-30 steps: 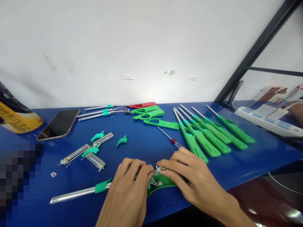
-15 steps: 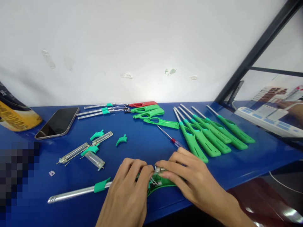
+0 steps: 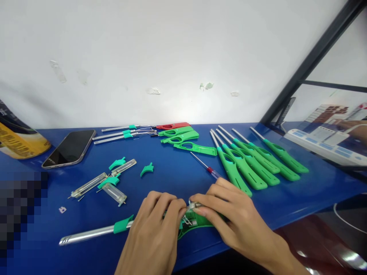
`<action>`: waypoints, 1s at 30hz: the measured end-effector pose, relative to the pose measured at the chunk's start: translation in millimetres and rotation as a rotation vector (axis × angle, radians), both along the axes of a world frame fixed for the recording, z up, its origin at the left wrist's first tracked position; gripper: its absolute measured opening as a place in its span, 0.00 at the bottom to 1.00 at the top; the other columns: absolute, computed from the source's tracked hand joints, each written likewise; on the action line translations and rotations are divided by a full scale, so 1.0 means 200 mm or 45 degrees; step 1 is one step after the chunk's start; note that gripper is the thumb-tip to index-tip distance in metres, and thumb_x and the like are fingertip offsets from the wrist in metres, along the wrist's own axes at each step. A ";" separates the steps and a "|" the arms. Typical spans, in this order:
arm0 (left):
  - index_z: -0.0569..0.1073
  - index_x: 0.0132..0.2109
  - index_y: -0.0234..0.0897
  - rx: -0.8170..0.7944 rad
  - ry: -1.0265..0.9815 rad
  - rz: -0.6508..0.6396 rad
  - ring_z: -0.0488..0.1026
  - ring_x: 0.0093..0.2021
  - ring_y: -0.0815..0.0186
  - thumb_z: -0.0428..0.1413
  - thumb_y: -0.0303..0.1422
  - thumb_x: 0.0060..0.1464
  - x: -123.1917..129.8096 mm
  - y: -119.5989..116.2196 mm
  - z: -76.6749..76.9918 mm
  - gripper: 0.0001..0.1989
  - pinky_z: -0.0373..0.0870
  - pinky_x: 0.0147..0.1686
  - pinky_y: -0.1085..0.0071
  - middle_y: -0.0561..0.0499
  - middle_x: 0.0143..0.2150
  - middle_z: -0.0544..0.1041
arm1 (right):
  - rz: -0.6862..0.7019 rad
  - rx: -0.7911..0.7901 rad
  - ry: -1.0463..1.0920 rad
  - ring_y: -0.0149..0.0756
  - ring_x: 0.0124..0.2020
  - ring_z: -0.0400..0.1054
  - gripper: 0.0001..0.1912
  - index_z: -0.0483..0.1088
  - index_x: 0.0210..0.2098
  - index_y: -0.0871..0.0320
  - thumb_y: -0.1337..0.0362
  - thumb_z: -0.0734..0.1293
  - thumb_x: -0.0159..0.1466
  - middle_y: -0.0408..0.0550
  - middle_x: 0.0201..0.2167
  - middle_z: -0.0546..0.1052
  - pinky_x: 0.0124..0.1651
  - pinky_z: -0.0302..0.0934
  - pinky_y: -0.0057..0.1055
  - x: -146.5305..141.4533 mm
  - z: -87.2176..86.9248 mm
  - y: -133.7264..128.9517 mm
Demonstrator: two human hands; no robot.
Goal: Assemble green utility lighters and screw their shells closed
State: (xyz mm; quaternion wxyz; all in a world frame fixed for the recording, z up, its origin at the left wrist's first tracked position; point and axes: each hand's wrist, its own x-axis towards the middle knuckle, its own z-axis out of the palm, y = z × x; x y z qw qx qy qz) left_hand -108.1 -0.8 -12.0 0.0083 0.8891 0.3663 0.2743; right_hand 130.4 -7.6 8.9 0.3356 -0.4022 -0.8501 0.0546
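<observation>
Near the front edge lies an opened green gas lighter (image 3: 200,222), its silver tube (image 3: 88,234) pointing left through a teal collar (image 3: 123,224). My left hand (image 3: 157,229) is closed over the lighter's front part, fingertips at the thin wires (image 3: 187,219). Between thumb and fingers, my right hand (image 3: 232,214) grips a clear fuel tank (image 3: 195,205) above the green shell; much of the tank is hidden by the fingers. A screwdriver (image 3: 212,172) with a red and clear handle lies just beyond my right hand.
Several assembled green lighters (image 3: 252,164) lie at right. Behind are green shells (image 3: 195,148), a red shell (image 3: 173,126) and silver tubes (image 3: 114,134). Loose clear tanks (image 3: 90,186) and teal triggers (image 3: 147,169) lie left, near a phone (image 3: 70,148) and a yellow can (image 3: 23,137).
Both hands stay almost in place, with the right fingers still pinching the tank. The lighter's tube tip has shifted very slightly right.
</observation>
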 end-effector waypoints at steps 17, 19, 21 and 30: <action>0.73 0.67 0.38 0.101 0.157 0.010 0.75 0.55 0.52 0.50 0.28 0.74 -0.06 -0.02 -0.02 0.20 0.82 0.54 0.52 0.46 0.59 0.81 | -0.077 -0.086 -0.016 0.36 0.41 0.72 0.12 0.81 0.50 0.52 0.61 0.64 0.81 0.44 0.41 0.78 0.51 0.64 0.39 0.02 0.03 0.01; 0.73 0.67 0.38 0.148 0.143 0.054 0.77 0.55 0.52 0.52 0.32 0.75 -0.05 -0.03 0.00 0.18 0.83 0.54 0.52 0.45 0.59 0.81 | -0.076 -0.102 -0.027 0.37 0.43 0.72 0.13 0.81 0.54 0.52 0.61 0.64 0.81 0.46 0.43 0.77 0.52 0.65 0.39 0.02 0.03 0.01; 0.73 0.66 0.40 0.182 0.104 0.102 0.79 0.54 0.53 0.53 0.37 0.76 -0.05 -0.04 0.02 0.17 0.85 0.51 0.52 0.44 0.58 0.81 | -0.056 -0.112 -0.038 0.37 0.44 0.72 0.13 0.80 0.56 0.52 0.60 0.64 0.81 0.46 0.44 0.77 0.54 0.66 0.39 0.03 0.03 0.01; 0.75 0.61 0.41 0.246 0.115 0.049 0.82 0.50 0.58 0.52 0.35 0.76 -0.10 -0.06 0.02 0.13 0.86 0.43 0.64 0.43 0.55 0.79 | 0.023 -0.111 -0.023 0.35 0.45 0.72 0.10 0.80 0.51 0.48 0.58 0.66 0.80 0.41 0.43 0.80 0.56 0.63 0.36 0.04 0.01 0.02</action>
